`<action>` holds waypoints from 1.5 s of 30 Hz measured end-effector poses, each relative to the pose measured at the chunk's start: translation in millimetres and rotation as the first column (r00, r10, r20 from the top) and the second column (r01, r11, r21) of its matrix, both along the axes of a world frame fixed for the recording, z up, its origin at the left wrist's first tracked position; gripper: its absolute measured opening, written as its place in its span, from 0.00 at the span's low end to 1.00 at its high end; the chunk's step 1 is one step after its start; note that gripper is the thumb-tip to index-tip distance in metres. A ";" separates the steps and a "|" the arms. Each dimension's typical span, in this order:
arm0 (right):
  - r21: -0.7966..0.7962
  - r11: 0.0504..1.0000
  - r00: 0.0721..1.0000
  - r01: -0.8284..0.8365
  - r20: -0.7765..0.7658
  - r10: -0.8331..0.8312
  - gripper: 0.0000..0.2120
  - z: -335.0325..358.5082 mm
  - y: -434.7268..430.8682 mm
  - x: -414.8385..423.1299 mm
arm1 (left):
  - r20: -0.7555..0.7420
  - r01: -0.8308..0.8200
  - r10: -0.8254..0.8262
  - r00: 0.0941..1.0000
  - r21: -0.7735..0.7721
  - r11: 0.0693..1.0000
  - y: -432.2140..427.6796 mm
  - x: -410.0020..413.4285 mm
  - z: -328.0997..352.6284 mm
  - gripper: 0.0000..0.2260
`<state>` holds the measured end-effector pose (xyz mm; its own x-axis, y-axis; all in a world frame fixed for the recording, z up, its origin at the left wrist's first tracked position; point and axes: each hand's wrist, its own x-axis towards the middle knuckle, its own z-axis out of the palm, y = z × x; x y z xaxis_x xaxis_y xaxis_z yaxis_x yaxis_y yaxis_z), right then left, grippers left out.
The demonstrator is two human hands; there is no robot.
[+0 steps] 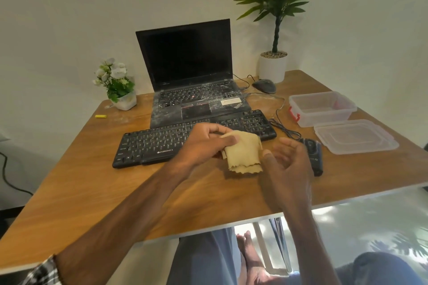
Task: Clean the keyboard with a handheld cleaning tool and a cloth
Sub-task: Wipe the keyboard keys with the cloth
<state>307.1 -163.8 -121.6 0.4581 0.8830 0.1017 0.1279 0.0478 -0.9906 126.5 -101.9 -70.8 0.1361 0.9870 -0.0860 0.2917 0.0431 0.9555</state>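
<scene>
over black keyboard (148,143), left hand (203,143) pinches folded tan cloth (243,155); right hand (287,164) blurred, seemingly spread.

We have a single view, head-worn and wide-angle. It looks forward and down across the table (92,192), close over the person's arms (129,210), out to the laptop (185,58) and the wall (69,7) behind. The bottom edge catches the legs (203,259) under the near table edge.

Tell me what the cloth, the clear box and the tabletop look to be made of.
Cloth: soft tan fabric, matte, possibly chamois; it drapes in folds with a wavy cut edge.
Box: clear glossy plastic; you see through its walls.
Tabletop: wood grain, smooth satin; solid wood or laminate, can't tell.
</scene>
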 end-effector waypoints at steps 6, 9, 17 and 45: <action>0.155 0.964 0.950 -0.217 0.262 0.172 0.09 16.2 -12.4 -19.6 | -0.056 -0.079 0.087 0.995 0.127 0.989 -1.4 8.6 4.2 0.09; 0.118 0.975 0.930 -0.188 0.340 0.138 0.12 7.4 -10.0 -26.3 | -0.092 -0.080 0.092 0.992 0.129 0.988 -1.6 11.3 5.7 0.07; 0.100 0.950 0.954 -0.296 -0.024 0.299 0.05 6.6 -5.0 -10.9 | -0.043 0.158 -0.159 0.986 -0.029 0.987 -5.1 2.7 6.9 0.16; 0.213 0.960 0.983 -0.181 0.022 0.181 0.05 32.1 -11.3 -42.4 | -0.228 0.019 0.025 0.973 0.188 0.982 -29.3 -6.2 33.7 0.08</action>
